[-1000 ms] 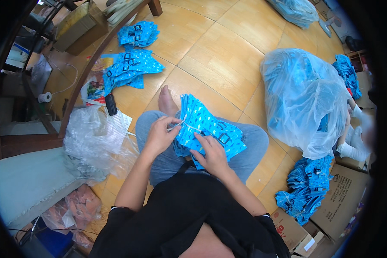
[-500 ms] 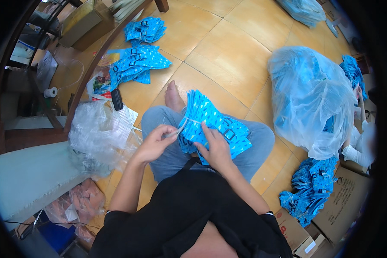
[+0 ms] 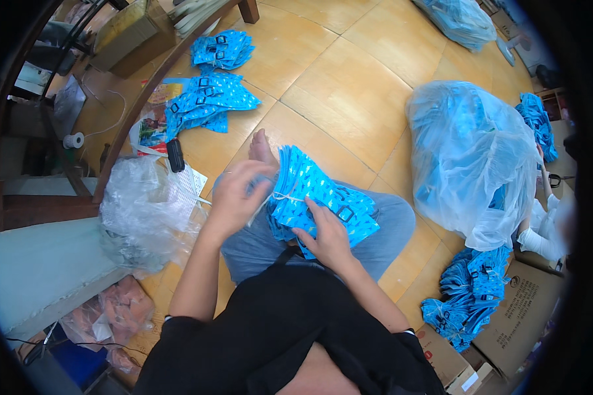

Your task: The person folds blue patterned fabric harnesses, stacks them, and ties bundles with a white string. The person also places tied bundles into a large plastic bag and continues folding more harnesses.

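A thick bundle of flat blue printed fabric pieces [image 3: 310,174], fanned at its far end, lies across my lap. A thin white tie [image 3: 285,196] goes round it, and a loose end trails off its left side. My left hand [image 3: 234,201] is raised just left of the bundle, slightly blurred, with thumb and fingers curved apart and nothing visible between them. My right hand [image 3: 327,236] lies on top of the bundle, thumb and forefinger spread against the fabric. A black rectangular buckle or ring [image 3: 344,212] shows on the bundle beyond that hand.
More blue bundles [image 3: 211,99] lie on the tiled floor at the far left; others [image 3: 471,296] sit beside cartons [image 3: 524,309] at right. A large clear bag [image 3: 474,158] of blue pieces stands right of my knee. Crumpled plastic [image 3: 141,210] lies left. Another person's sleeve [image 3: 543,230] shows at right.
My left hand has moved up and away from the tie, which it was pinching earlier. The tie now lies against the bundle with a loose end. My right hand stays on the bundle.
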### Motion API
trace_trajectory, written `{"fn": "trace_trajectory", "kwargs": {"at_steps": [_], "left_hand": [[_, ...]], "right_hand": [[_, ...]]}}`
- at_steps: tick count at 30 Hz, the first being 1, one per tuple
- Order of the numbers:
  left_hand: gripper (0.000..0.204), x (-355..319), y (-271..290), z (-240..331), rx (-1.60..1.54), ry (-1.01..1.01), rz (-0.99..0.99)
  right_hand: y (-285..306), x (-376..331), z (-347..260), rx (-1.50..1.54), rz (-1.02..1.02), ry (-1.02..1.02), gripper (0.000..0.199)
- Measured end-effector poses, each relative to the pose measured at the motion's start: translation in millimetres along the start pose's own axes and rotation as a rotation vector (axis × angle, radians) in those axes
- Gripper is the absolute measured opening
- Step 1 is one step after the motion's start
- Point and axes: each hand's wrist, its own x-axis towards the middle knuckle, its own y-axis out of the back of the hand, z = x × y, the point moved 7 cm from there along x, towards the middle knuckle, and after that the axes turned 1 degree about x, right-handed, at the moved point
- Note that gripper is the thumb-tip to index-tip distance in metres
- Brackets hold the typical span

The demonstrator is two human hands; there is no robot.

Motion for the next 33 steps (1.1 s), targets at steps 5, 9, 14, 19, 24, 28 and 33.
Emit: {"fn": "trace_trajectory", "kwargs": {"at_steps": [5,9,14,19,24,28,33], "left_hand": [[0.017,2.3,-40.0,6.1,0.323,0.019,-0.364],[0.013,-5.2,-33.1,5.1,0.111,0.020,-0.311],[0.021,-18.2,-37.4,-11.4,-0.561,0.242,-0.281],[0.020,-24.3,-30.0,-33.8,-0.845,0.458,-0.108],[0.019,-13.8,23.9,-41.4,-1.428,0.308,0.252],[0.020,-18.6,134.7,-101.1,-1.427,0.186,0.604],[0.022,-74.4,221.1,-227.2,-1.362,0.444,0.997]], "right_hand": [[1.5,1.2,5.3,0.070,-0.016,-0.047,0.069],[0.1,2.1,9.2,0.110,-0.068,-0.102,0.071],[-1.2,2.5,5.5,0.081,-0.087,-0.074,0.074],[-2.9,3.7,8.0,0.097,-0.094,-0.109,0.078],[-5.0,4.2,9.5,0.105,-0.105,-0.120,0.080],[-6.3,3.9,11.1,0.095,-0.118,-0.130,0.080],[-4.7,3.9,9.6,0.093,-0.097,-0.101,0.078]]}}
